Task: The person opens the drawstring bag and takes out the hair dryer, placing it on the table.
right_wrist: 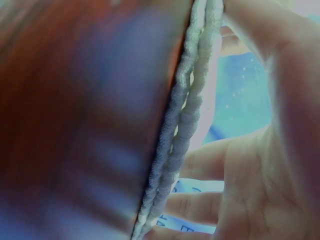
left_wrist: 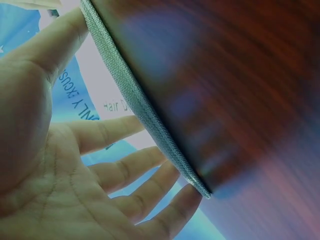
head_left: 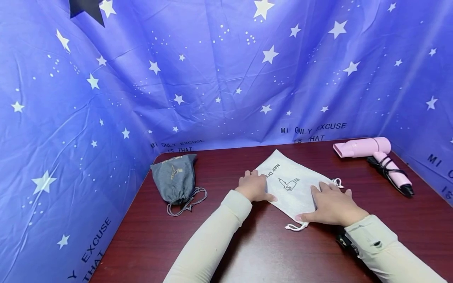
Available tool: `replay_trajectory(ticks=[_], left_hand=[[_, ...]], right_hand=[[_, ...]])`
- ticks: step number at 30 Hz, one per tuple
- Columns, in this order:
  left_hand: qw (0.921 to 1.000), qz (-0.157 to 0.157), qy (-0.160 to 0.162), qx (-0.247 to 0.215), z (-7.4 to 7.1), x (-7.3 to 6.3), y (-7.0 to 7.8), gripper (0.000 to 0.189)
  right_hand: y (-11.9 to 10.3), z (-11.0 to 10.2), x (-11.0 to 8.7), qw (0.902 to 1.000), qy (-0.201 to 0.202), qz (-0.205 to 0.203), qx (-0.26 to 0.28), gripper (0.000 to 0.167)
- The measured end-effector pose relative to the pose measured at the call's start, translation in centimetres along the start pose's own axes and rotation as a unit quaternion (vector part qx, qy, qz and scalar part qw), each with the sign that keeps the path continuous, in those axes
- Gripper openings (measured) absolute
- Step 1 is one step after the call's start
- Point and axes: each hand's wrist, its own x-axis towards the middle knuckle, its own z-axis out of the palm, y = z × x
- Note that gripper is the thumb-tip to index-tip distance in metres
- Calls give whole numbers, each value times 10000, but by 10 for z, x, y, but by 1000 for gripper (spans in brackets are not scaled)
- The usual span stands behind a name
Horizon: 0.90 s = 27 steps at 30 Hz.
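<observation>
A white drawstring pouch (head_left: 299, 167) printed with "Hair Dryer" lettering and a dryer drawing lies flat on the table, turned at an angle. My left hand (head_left: 253, 186) touches its closed end, thumb and fingers spread along the hem. At the drawstring end, my right hand (head_left: 332, 204) rests with spread fingers, its thumb at the near corner beside a white cord loop (head_left: 297, 226). The left wrist view shows the pouch's thin hem (left_wrist: 122, 80) against nearly straight fingers. The gathered mouth edge (right_wrist: 195, 85) runs past the right palm in the right wrist view.
A grey drawstring pouch (head_left: 177, 179) lies at the left of the dark red table (head_left: 269, 251). At the back right is a pink hair dryer (head_left: 364, 148), its black cord (head_left: 380, 168) wrapped at the handle. A blue star-print curtain (head_left: 212, 67) encloses the table's back and sides.
</observation>
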Motion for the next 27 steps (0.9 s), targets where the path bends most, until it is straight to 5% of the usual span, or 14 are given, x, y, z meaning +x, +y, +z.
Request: replay_trajectory(ticks=[27], left_hand=[[9998,207,26,59,-4,19,52,77]], right_hand=[[49,-9,-19,9988,-174,407,219,132]])
